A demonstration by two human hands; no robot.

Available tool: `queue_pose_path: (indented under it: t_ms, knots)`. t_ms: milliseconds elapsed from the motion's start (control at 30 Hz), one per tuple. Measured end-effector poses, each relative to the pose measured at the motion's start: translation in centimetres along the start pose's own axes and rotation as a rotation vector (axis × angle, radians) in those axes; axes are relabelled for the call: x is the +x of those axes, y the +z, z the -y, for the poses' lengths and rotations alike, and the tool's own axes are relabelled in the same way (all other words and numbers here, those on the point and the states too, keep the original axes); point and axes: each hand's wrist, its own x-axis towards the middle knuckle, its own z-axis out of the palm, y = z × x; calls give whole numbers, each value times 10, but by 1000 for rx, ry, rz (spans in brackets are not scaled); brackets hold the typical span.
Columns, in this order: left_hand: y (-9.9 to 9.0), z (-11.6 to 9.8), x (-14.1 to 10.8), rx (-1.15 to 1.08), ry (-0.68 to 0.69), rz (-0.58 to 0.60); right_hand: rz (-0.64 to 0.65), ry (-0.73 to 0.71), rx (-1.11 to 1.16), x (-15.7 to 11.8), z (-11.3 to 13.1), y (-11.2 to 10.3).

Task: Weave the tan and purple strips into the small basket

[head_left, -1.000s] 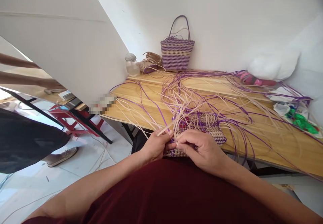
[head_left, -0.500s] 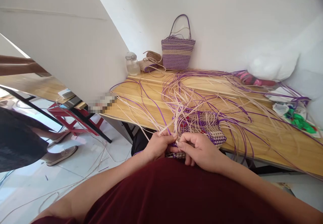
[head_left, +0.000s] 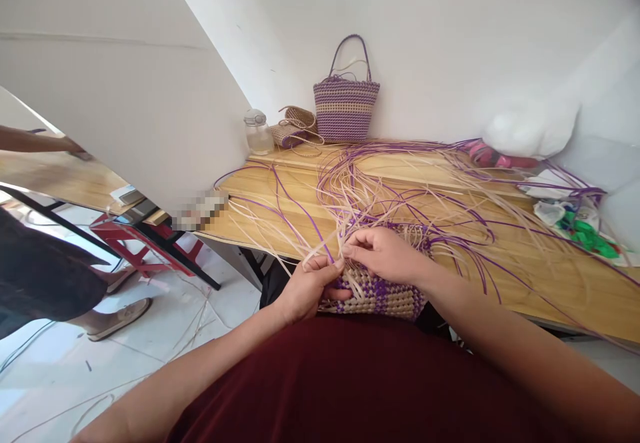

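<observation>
A partly woven basket [head_left: 385, 293] in purple and beige lies at the table's front edge, against my body. Long loose purple and beige strands [head_left: 350, 183] fan out from it across the table. My left hand [head_left: 315, 283] is closed at the basket's left corner, pinching strands between thumb and forefinger, with other fingers against the weave. Just right of it, my right hand [head_left: 377, 253] pinches a beige strand above the basket. That hand hides part of the weave's upper side.
Against the wall stands a finished purple and beige handbag [head_left: 347, 110], beside small woven pieces [head_left: 295, 126] and a glass jar [head_left: 259, 133]. White and green plastic bags [head_left: 590, 233] lie at right. Left, beyond a partition [head_left: 115, 83], another person stands near a red stool [head_left: 125, 240].
My right hand has moved up and slightly left, from the basket's near side to above it. More of the basket's front weave now shows. The other person's arm and leg have shifted.
</observation>
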Motion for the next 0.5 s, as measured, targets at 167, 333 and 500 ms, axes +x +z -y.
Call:
queue_pose_path:
  t_ms: [167,333,500]
  knots:
    - [-2,1,1,31,-10,61,-19,-54,-9,4,1,17]
    - [-4,1,0,58,-46,36,-318,-178,-269,25,2,3]
    - [-5,4,1,52,-50,-33,-553,-72,-370,73,-26,-26]
